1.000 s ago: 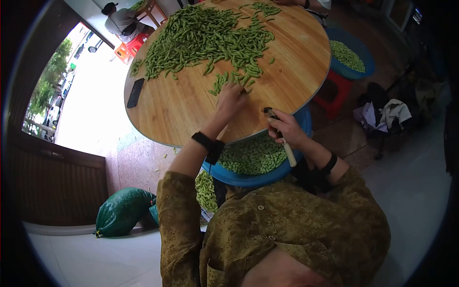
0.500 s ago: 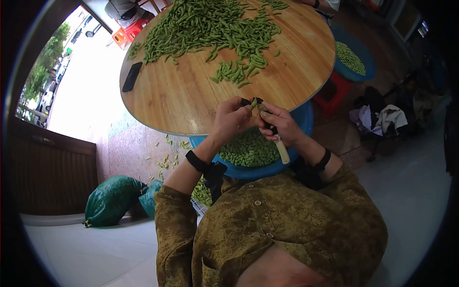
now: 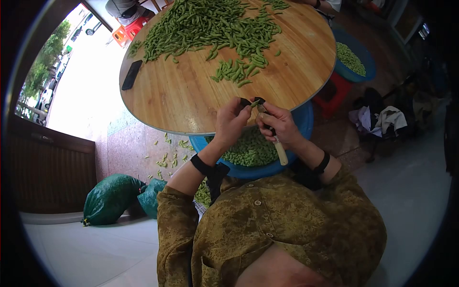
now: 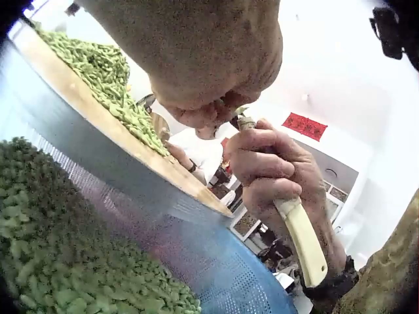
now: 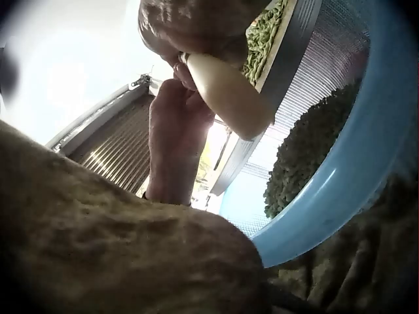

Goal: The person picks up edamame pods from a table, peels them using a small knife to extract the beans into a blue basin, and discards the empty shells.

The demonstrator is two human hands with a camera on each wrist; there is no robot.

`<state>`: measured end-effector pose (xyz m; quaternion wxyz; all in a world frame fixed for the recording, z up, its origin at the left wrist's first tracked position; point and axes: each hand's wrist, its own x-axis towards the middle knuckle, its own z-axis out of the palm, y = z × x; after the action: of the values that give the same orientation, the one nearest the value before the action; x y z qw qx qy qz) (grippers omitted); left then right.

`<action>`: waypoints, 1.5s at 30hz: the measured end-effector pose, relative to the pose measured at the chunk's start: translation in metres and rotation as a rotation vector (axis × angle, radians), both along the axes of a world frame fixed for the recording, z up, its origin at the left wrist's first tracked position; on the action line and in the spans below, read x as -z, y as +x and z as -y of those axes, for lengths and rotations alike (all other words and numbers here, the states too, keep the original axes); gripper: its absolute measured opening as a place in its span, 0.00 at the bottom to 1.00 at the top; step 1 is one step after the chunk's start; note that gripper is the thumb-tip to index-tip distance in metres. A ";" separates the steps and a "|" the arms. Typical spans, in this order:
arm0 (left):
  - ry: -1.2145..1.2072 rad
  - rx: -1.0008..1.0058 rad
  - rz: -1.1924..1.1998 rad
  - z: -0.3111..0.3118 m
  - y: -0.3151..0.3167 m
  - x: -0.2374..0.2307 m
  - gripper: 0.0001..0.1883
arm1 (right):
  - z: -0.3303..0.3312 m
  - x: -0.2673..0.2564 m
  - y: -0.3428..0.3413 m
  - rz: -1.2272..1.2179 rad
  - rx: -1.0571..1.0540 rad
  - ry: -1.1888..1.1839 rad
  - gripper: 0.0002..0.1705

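My left hand (image 3: 231,122) pinches a green bean pod (image 3: 255,103) between thumb and forefinger, just past the table's near edge. Dark coverings show on the fingertips. Close beside it, my right hand (image 3: 283,126) grips a cream-handled tool (image 3: 282,154), its thumb side up against the pod. The handle (image 4: 302,242) slants down out of the fist in the left wrist view and has a small hole at its end. Fingers hide most of the tool's working end. Below both hands, a blue basin (image 3: 229,171) holds many shelled green beans (image 3: 251,148).
A large heap of pods (image 3: 205,28) covers the far part of the round wooden table (image 3: 177,107), with a smaller cluster (image 3: 234,71) nearer. A phone (image 3: 131,75) lies at the left edge. Green sacks (image 3: 112,198) and loose pods (image 3: 165,160) are on the floor.
My left hand has come back from the small pod cluster with a pod and met the right hand over the basin. Over the last half second, the pod has tilted flatter between the hands.
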<state>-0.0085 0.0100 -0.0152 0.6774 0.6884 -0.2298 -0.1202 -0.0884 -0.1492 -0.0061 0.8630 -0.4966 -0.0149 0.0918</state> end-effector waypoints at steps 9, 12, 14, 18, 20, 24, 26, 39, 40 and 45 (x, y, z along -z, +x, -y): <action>-0.414 0.333 -0.820 -0.004 0.003 -0.025 0.10 | 0.014 -0.008 -0.002 0.158 -0.032 -0.102 0.13; -0.442 0.390 -0.843 -0.003 -0.003 -0.030 0.10 | 0.021 -0.009 -0.005 0.178 -0.103 -0.067 0.19; -0.486 0.463 -0.900 -0.003 -0.007 -0.034 0.06 | 0.022 -0.019 -0.010 0.131 -0.135 0.013 0.17; -0.536 0.528 -1.029 -0.006 -0.006 -0.017 0.06 | 0.033 0.003 -0.001 0.279 -0.153 -0.313 0.15; -0.532 0.490 -1.108 -0.008 -0.003 -0.007 0.06 | 0.030 0.011 0.008 1.083 0.168 -1.050 0.16; -0.556 0.474 -1.177 -0.009 -0.001 0.001 0.07 | 0.027 0.014 0.004 0.997 0.119 -1.337 0.20; -0.421 0.312 -1.026 -0.005 -0.002 0.002 0.06 | 0.017 0.024 0.009 1.004 0.247 -1.016 0.12; -0.149 0.177 -0.161 -0.012 -0.011 0.011 0.11 | 0.022 0.006 -0.001 -0.300 -0.198 0.250 0.10; -0.090 0.146 -0.101 -0.012 -0.008 0.014 0.10 | 0.021 0.005 -0.001 -0.300 -0.199 0.251 0.10; -0.088 0.043 -0.036 -0.012 -0.009 0.009 0.08 | 0.018 -0.005 -0.007 -0.060 -0.275 -0.180 0.14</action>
<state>-0.0177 0.0220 -0.0241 0.7084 0.6505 -0.2374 -0.1368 -0.0959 -0.1667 -0.0013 0.7943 -0.5623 -0.0485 0.2248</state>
